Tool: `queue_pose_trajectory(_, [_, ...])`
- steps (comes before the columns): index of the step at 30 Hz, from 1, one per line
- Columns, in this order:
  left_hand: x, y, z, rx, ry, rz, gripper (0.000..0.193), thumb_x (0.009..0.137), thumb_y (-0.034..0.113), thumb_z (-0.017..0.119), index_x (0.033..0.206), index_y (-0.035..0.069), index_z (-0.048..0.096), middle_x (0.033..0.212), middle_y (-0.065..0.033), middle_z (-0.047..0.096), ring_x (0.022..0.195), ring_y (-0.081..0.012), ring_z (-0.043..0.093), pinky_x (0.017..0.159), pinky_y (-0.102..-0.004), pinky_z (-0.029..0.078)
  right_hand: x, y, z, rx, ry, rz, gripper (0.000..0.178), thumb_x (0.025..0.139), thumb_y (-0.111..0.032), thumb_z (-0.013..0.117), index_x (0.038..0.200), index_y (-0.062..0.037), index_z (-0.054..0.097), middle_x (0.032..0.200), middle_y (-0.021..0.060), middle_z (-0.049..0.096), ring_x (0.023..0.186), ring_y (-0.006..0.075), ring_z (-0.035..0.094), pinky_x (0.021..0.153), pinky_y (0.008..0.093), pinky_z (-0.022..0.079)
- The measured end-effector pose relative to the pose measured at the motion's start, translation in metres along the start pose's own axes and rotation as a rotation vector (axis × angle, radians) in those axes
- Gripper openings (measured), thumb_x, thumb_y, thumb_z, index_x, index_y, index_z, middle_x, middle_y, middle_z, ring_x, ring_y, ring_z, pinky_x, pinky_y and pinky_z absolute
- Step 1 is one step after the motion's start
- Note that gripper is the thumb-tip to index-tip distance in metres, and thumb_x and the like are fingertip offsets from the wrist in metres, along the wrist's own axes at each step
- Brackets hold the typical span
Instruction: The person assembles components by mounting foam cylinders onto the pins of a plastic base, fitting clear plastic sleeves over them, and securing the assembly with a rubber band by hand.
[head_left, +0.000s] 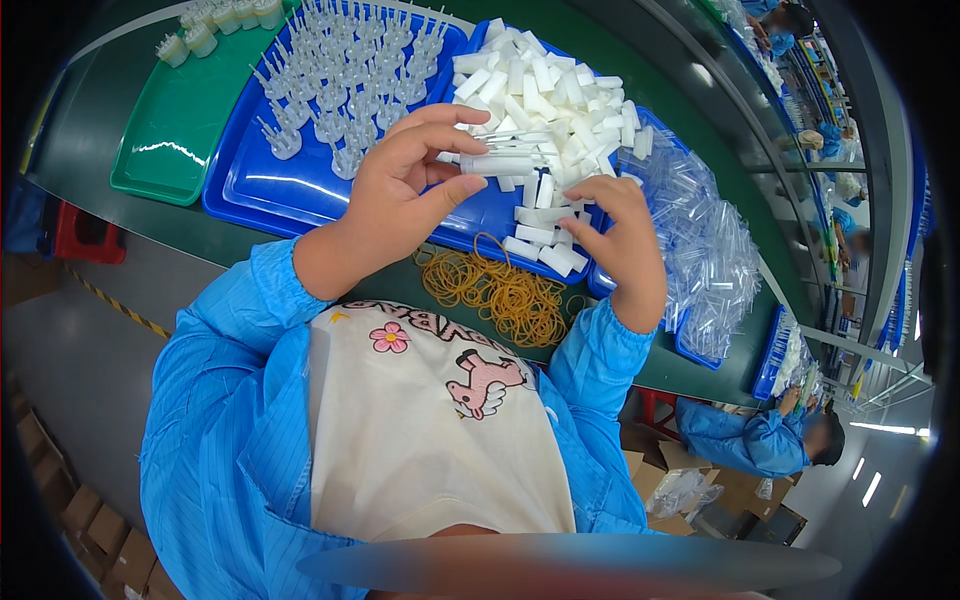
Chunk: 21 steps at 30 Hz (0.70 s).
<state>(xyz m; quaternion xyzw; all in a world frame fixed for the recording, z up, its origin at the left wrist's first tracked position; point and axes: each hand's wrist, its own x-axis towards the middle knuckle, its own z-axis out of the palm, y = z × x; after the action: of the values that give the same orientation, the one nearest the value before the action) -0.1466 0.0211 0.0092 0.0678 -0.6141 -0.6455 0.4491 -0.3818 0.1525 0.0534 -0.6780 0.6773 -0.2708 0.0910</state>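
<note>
While the green desk [700, 140] carries 2 blue trays, the left blue tray [250, 180] holds rows of clear pronged pieces [350, 70] and the right blue tray [490, 215] a large heap of loose white sticks [560, 110], so by my judgement most sticks remain unsorted. Left hand [400, 185] is clamped on a small bundle of white sticks [500, 160] above that tray; right hand [620, 245] pinches among the heap, apart from the left, with rubber bands [495, 290] lying unused beside.
</note>
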Motion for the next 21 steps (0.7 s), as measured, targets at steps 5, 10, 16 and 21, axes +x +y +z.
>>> queue_pose_trajectory(5, [0.003,0.009,0.002,-0.150,0.021,-0.143,0.040,0.087,-0.009,0.060,0.126,-0.001,0.052,0.133,-0.0146,0.052,0.113,-0.0188,0.057,0.088,-0.0284,0.054,0.006,-0.011,0.010,-0.052,-0.195,0.034,0.027,0.067,-0.001,0.075,0.093,-0.0041,0.067,0.090,0.0091,0.064,0.091,0.0295,0.056,0.083,0.0369,0.044])
queue_pose_trajectory(10, [0.000,0.012,-0.001,-0.094,-0.023,-0.190,0.037,0.087,-0.007,0.061,0.123,0.000,0.054,0.133,-0.0145,0.051,0.110,-0.0190,0.058,0.086,-0.0282,0.055,0.005,-0.010,0.016,-0.104,-0.168,-0.004,0.022,0.069,0.001,0.072,0.089,-0.0027,0.065,0.090,0.0095,0.061,0.090,0.0296,0.056,0.081,0.0369,0.045])
queue_pose_trajectory(16, [0.001,0.001,-0.003,-0.105,-0.035,-0.045,0.027,0.088,-0.006,0.061,0.114,0.000,0.058,0.133,-0.0144,0.050,0.110,-0.0197,0.058,0.086,-0.0295,0.055,0.004,-0.003,0.017,0.338,0.054,-0.043,0.016,0.074,0.003,0.066,0.088,-0.0019,0.060,0.102,0.0110,0.066,0.098,0.0251,0.061,0.087,0.0348,0.047])
queue_pose_trajectory(21, [-0.002,0.002,-0.004,-0.084,-0.071,-0.058,0.023,0.088,-0.008,0.060,0.110,0.001,0.061,0.132,-0.0148,0.053,0.111,-0.0190,0.058,0.090,-0.0287,0.052,-0.002,-0.003,0.021,1.128,0.247,0.014,0.012,0.087,-0.002,0.061,0.091,-0.0060,0.051,0.102,0.0223,0.067,0.097,0.0272,0.065,0.086,0.0374,0.052])
